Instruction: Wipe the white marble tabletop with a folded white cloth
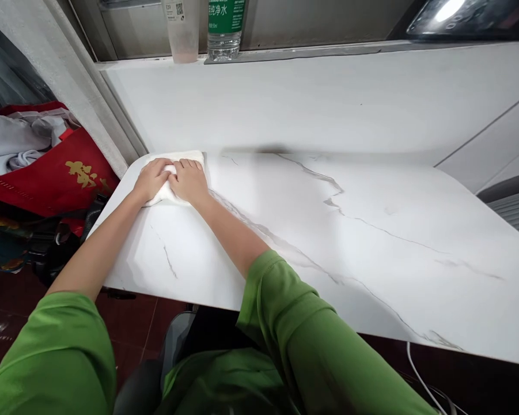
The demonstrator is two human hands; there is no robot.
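A folded white cloth [193, 155] lies flat at the far left corner of a white marble-patterned table [285, 230]. My left hand [152, 180] rests on the cloth's left part, palm down with fingers stretched forward. Beside it, my right hand [188, 180] presses on the cloth's right part, its fingers also laid out flat. The two hands touch or nearly touch at the thumbs. Neither hand is wrapped round the cloth, and the part under the palms is hidden.
A clear cup [184, 34] and a green-labelled water bottle [224, 31] stand on the ledge behind the table. A red bag [69, 167] with clothes is at the left. A white cable [419, 369] hangs below the front edge, and a grey ribbed object [516, 202] is at right.
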